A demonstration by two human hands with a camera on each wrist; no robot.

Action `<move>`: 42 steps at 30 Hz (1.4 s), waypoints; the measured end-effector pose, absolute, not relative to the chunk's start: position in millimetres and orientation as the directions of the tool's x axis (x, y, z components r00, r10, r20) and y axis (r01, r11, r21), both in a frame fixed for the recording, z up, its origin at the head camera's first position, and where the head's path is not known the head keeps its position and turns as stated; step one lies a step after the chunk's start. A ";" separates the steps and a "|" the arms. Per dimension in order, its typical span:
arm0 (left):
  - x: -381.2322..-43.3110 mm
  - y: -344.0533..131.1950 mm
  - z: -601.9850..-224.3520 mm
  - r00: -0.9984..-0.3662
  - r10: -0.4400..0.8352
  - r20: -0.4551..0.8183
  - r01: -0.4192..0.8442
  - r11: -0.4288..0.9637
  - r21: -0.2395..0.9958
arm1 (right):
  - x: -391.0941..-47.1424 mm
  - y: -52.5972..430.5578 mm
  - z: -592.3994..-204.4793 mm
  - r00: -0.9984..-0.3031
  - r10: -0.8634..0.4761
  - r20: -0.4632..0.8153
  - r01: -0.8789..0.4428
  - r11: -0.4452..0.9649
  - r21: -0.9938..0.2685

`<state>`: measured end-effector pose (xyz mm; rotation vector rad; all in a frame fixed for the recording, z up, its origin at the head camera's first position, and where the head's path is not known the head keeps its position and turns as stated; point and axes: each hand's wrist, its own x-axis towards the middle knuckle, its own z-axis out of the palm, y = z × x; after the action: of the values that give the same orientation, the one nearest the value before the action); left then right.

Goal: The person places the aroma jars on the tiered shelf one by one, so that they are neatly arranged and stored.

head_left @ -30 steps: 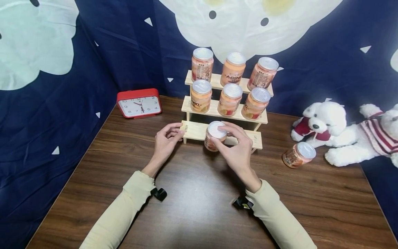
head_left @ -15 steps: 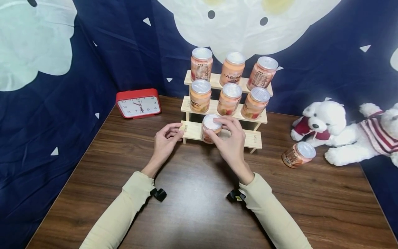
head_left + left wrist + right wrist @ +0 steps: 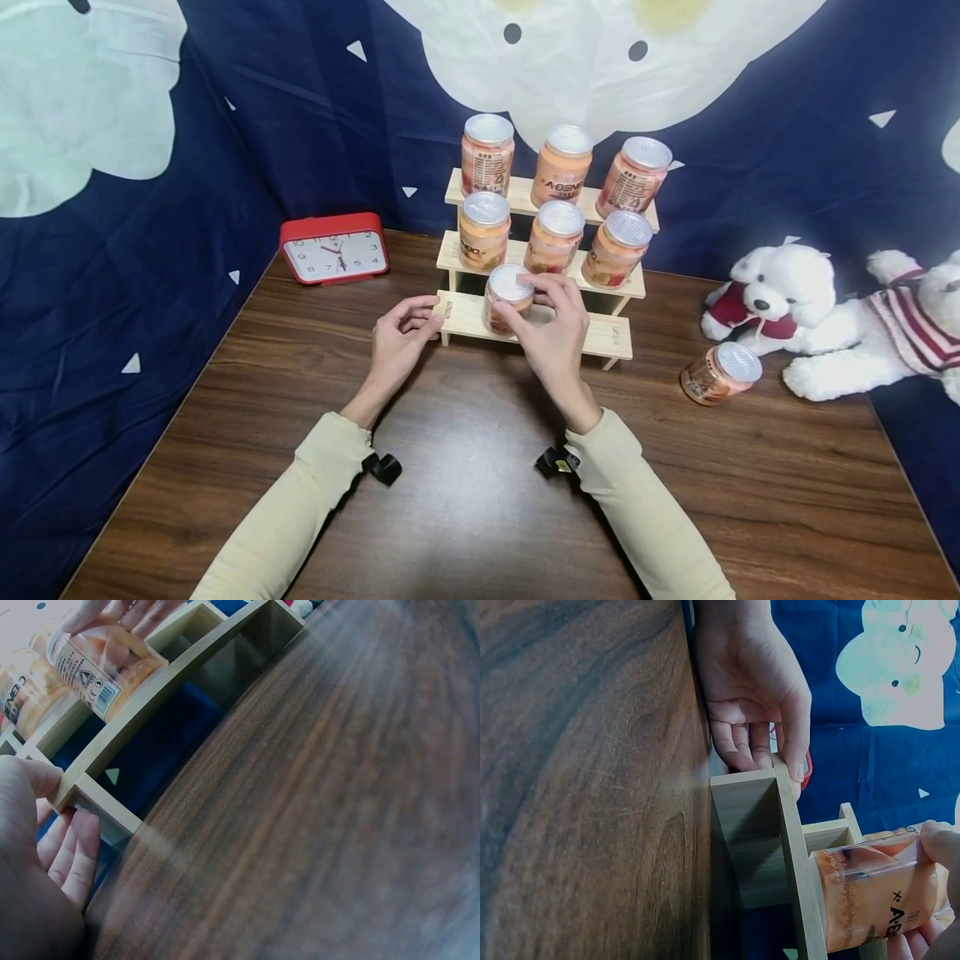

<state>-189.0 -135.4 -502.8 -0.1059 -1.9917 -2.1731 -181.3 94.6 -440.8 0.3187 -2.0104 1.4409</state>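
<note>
My right hand (image 3: 557,329) grips a clear jar of orange fruit (image 3: 507,298) by its upper part, thumb on the near side and fingers across the silver lid. The jar stands upright on the lowest tier of a wooden step shelf (image 3: 467,315), left of that tier's middle; in the right wrist view the jar's (image 3: 866,896) base is right at the board. At the tier's left end my left hand (image 3: 405,340) pinches the corner, with the thumb on top and the other fingers under the board, as the left wrist view shows.
Several similar jars (image 3: 483,233) fill the two upper tiers. Another jar (image 3: 722,373) stands on the table (image 3: 465,483) at right, near white plush dogs (image 3: 787,292). A red clock (image 3: 335,248) sits left of the shelf. Dark blue cloth (image 3: 315,108) hangs behind.
My right hand has carried the jar from the lowest tier's front edge back and slightly left onto its board. My left hand keeps its place at the shelf's end.
</note>
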 end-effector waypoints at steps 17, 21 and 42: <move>-189.7 -134.9 -504.8 -0.975 -0.094 0.199 0.208 -0.094 0.974 | -182.0 95.1 -442.5 -0.736 0.127 0.665 -0.559 0.440 -0.703; -189.7 -134.8 -504.9 -0.975 -0.094 0.200 0.209 -0.093 0.974 | -179.9 95.1 -442.4 -0.743 0.124 0.658 -0.542 0.467 -0.699; -189.3 -135.4 -503.2 -0.977 -0.095 0.191 0.198 -0.073 0.977 | -155.7 130.4 -424.3 -0.716 0.160 0.679 -0.545 0.479 -0.688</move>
<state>-189.3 -135.4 -503.2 -0.1131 -1.9903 -2.1620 -155.7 130.4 -424.3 0.3180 -2.0221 1.2793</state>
